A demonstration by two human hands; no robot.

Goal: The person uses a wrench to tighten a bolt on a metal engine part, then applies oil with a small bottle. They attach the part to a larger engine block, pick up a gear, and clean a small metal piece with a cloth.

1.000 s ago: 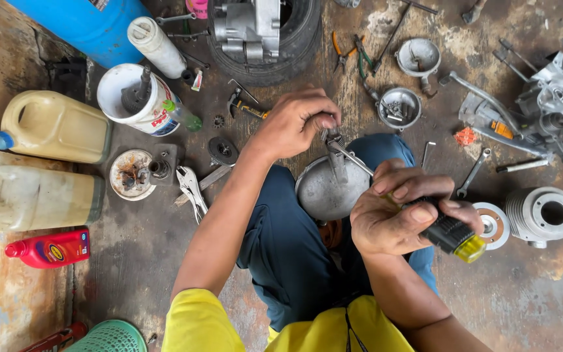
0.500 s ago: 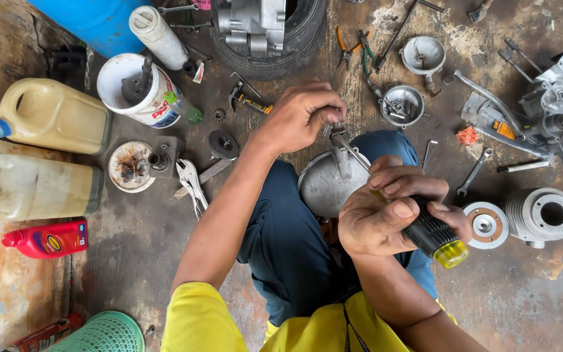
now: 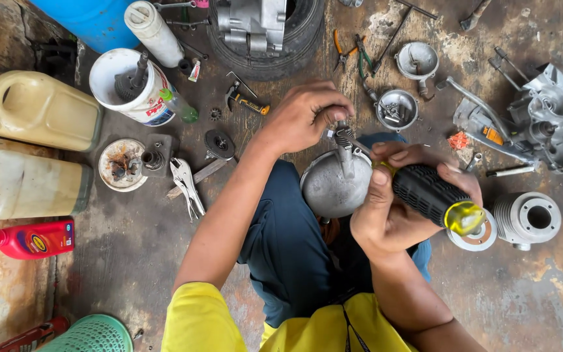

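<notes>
My left hand (image 3: pixel 307 116) grips the top of a threaded shaft (image 3: pixel 345 146) that rises from a round silver metal part (image 3: pixel 333 189) resting on my knee. My right hand (image 3: pixel 395 202) is wrapped around the black ribbed handle of a screwdriver (image 3: pixel 431 195) with a yellow end cap; its shank points toward the shaft under my left fingers. Both hands are close together over the part.
On the grimy floor: yellow jugs (image 3: pixel 40 111), a red bottle (image 3: pixel 30 239), a white bucket (image 3: pixel 131 88), locking pliers (image 3: pixel 186 182), a tyre (image 3: pixel 262 39), small bowls of screws (image 3: pixel 395 109), an engine casing (image 3: pixel 548 117), a finned cylinder (image 3: pixel 529 218), a green basket (image 3: pixel 89 336).
My right hand has moved up and left with the screwdriver, bringing its tip to the shaft. The left hand has stayed on the shaft top.
</notes>
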